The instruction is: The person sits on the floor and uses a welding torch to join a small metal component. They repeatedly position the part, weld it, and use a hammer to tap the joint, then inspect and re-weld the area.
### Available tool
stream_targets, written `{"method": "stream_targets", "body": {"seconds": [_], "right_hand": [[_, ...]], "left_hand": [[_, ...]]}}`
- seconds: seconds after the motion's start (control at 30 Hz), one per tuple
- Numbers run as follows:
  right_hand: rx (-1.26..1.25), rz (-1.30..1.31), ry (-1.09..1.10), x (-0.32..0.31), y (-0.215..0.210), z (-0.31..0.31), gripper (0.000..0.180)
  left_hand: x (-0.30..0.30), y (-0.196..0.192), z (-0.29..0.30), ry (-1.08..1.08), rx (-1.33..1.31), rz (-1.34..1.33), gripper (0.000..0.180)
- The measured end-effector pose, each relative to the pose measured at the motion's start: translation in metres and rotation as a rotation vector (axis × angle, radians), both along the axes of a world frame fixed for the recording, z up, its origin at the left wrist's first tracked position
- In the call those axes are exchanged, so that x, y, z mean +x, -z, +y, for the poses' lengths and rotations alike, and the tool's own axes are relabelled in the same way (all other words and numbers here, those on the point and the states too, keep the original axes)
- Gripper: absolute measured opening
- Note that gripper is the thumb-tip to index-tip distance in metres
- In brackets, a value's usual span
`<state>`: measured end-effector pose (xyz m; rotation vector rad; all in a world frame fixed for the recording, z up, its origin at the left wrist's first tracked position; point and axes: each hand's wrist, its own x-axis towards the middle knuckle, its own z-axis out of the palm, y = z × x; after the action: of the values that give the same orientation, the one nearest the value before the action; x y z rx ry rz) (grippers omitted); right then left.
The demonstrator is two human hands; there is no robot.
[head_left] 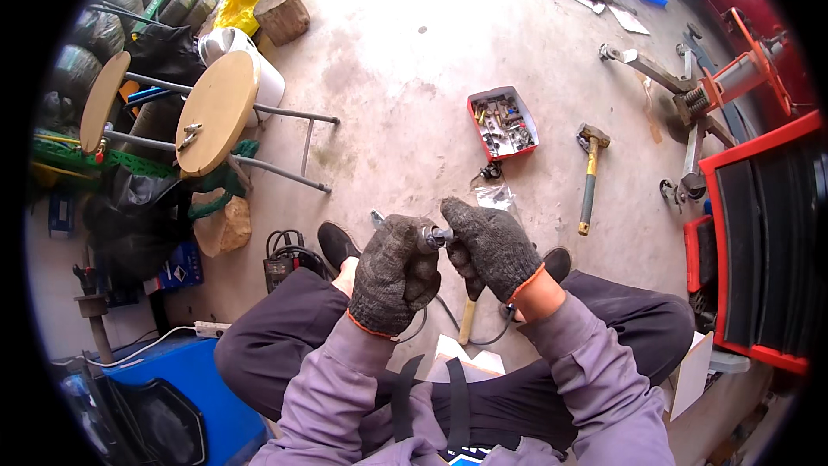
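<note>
Both of my hands wear dark grey knit gloves with orange cuffs and meet in front of me, above my crossed legs. My left hand (392, 272) is closed around a small silver metal cylindrical part (434, 236), whose end shows between the gloves. A flat metallic piece (378, 219) sticks out past the far side of the left glove; whether it belongs to the same part cannot be seen. With bent fingers, my right hand (493, 246) pinches the part's right end. Below the hands a dark cable (496, 338) and a wooden handle (467, 321) lie near my lap.
A red box (473, 115) of small metal parts stands ahead, with a clear plastic bag (496, 198) nearer. To the right are a hammer (588, 185), a floor jack (690, 108) and a red cabinet (716, 207). A folding stool (220, 108) stands left, near a corded black device (285, 263).
</note>
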<state>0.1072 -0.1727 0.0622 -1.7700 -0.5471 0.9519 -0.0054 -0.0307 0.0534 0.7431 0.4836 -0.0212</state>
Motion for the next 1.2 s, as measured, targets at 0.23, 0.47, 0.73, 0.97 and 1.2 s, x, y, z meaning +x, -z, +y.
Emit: {"method": "stream_targets", "body": {"seconds": [0.23,0.47,0.73,0.97,1.2], "right_hand": [[0.068,-1.167,0.054,0.012,0.039,0.003,0.030],[-0.310,0.723,0.383,0.042,0.109,0.037,0.049],[-0.489,1.054,0.764,-0.016,0.308,0.025,0.058],[-0.971,0.263,0.288,-0.072,0.367,-0.050,0.060],[-0.930,0.089,0.399,-0.082,0.367,-0.040,0.044]], "left_hand": [[0.012,0.029,0.004,-0.007,-0.189,-0.123,0.037],[-0.012,0.097,0.058,0.144,0.995,-0.060,0.038],[-0.015,0.022,0.045,-0.398,0.560,0.261,0.035],[-0.052,-0.032,0.053,-0.163,1.017,0.312,0.036],[-0.073,0.044,0.034,0.333,1.068,0.242,0.038]]}}
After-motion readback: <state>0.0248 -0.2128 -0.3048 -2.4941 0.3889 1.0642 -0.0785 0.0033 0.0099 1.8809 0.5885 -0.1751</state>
